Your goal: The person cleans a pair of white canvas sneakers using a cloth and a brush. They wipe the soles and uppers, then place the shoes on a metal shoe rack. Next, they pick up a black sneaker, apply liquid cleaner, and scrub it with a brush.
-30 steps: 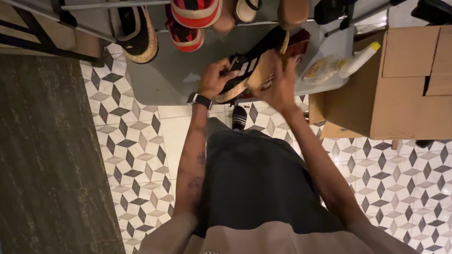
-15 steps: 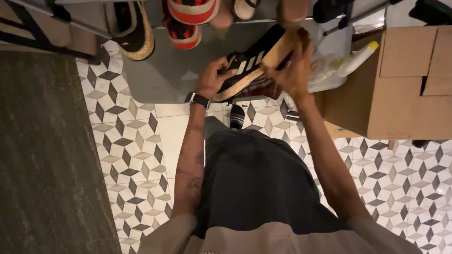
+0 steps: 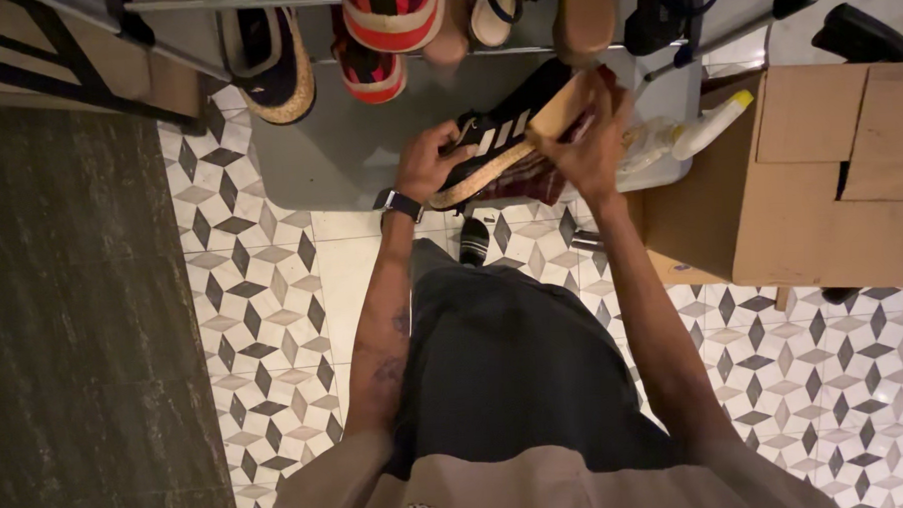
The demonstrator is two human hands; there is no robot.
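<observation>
My left hand (image 3: 430, 163), with a dark watch on the wrist, grips the heel end of a black sneaker (image 3: 498, 142) with white stripes and a tan sole. My right hand (image 3: 590, 144) holds the toe end of the same shoe by its sole. The shoe is tilted, toe up toward the shoe rack (image 3: 368, 147), just above the rack's grey lower shelf. A piece of dark red plaid cloth (image 3: 529, 181) lies under the shoe.
The rack's upper bar carries a black shoe with a woven sole (image 3: 270, 60), red striped shoes (image 3: 388, 21) and tan shoes (image 3: 583, 19). A cardboard box (image 3: 819, 181) stands at the right. A plastic bottle with a yellow cap (image 3: 702, 125) lies beside it. Patterned tiles cover the floor.
The sneaker has been lifted and its toe end swung up and to the right; my right hand moved right with it. My left hand stayed at the heel.
</observation>
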